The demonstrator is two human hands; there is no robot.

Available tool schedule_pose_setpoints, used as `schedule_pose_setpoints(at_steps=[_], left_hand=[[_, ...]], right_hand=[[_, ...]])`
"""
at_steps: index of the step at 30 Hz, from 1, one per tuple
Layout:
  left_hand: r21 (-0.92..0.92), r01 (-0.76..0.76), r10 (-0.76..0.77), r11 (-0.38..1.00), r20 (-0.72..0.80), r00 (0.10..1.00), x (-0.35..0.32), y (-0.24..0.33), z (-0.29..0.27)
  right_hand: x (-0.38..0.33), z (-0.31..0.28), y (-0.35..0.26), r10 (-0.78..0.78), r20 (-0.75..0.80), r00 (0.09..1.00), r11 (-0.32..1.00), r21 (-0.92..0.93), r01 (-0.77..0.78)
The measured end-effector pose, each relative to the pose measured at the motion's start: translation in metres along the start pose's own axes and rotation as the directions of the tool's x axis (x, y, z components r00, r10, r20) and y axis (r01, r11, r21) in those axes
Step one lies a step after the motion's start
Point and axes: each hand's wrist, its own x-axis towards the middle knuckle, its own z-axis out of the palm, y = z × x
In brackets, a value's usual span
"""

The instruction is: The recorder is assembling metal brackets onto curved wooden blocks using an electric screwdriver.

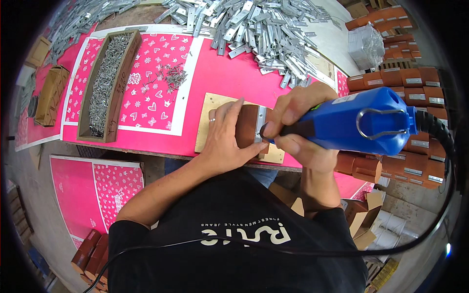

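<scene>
My right hand [308,124] grips a blue electric screwdriver [354,122] with a wire hanger loop and a black cable at its rear. Its dark front end points left, at a silver metal plate [260,122] on a reddish-brown block [247,123]. The tip is mostly hidden by my fingers, so contact with a screw cannot be made out. My left hand [224,132] holds the block from its left side, fingers along the far edge and thumb at the near edge. Under the block lies a light wooden board [204,129] on the pink-covered table [193,117].
A long wooden tray of screws [122,73] stands at left, beside a loose screw pile [171,78]. Metal plates [244,29] are heaped at the back. Stacked brown blocks [415,93] fill the right. The black cable [391,248] loops across my front. An open carton [364,222] sits lower right.
</scene>
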Motion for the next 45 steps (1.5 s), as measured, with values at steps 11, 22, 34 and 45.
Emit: schedule_pose_setpoints(at_steps=[11,22,34,45], left_hand=[[0.129,0.020,-0.039,0.991,0.152,0.988,-0.001,0.028,0.010],[0.052,0.060,-0.074,0.997,0.341,0.937,-0.009,0.061,0.039],[-0.342,0.196,-0.245,0.919,-0.107,0.964,-0.064,0.024,-0.031],[0.166,0.848,-0.335,0.503,-0.867,0.369,-0.258,0.003,-0.170]], right_hand=[[-0.072,-0.029,-0.071,-0.321,-0.268,0.908,0.905,0.195,0.378],[-0.146,-0.053,-0.110,-0.222,-0.457,0.862,0.951,0.094,0.295],[-0.085,-0.042,-0.073,-0.231,-0.318,0.920,0.775,0.512,0.371],[-0.048,-0.069,-0.040,-0.080,-0.486,0.870,0.805,0.483,0.344]])
